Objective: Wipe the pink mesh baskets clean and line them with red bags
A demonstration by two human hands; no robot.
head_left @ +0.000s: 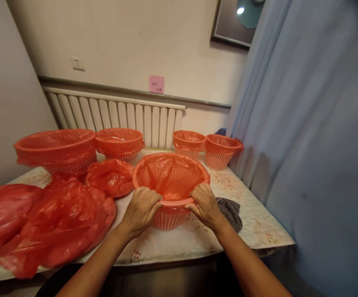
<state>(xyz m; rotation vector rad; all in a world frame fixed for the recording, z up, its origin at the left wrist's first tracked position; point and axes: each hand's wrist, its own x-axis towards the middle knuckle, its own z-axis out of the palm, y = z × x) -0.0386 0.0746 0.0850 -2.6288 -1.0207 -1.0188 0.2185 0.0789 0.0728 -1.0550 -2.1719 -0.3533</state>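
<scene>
A round, orange-pink plastic basket [168, 221] with lattice sides and a wide mouth stands upright near the middle of the table's [259, 225] front edge. A thin, see-through red bag [175, 176] lines it, creased inside, folded over the rim and hanging loosely outside below it.

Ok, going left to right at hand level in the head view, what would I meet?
Red plastic bags → left hand → lined basket, its rim held by both hands → right hand → dark grey cloth → blue curtain.
</scene>
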